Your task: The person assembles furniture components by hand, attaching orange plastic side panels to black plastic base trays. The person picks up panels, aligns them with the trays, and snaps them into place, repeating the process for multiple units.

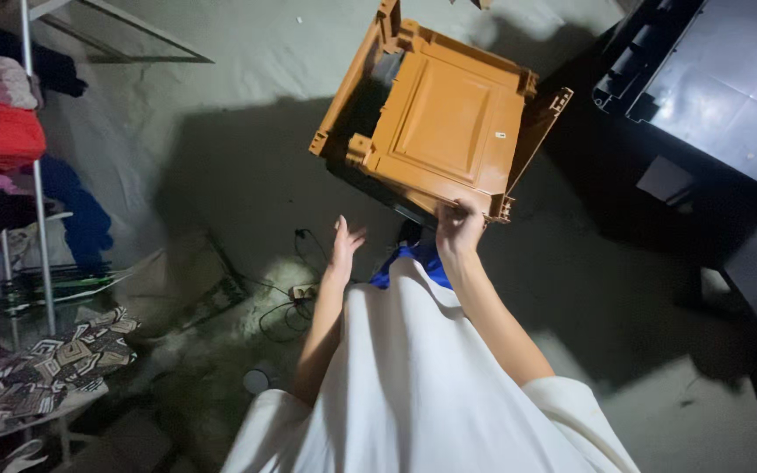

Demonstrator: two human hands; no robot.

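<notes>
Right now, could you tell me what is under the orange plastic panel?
The right hand holds the orange plastic panel tilted above grey floor, casting shadow. A dark edge shows beneath; the rest is covered.

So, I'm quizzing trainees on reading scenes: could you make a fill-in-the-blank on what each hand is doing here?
1. The right hand grips the ____ plastic cabinet piece by its lower edge.
2. The left hand is ____, holding nothing.
3. Folded clothes sit on the rack at the picture's ____ side.

Missing words: orange; open; left
</notes>
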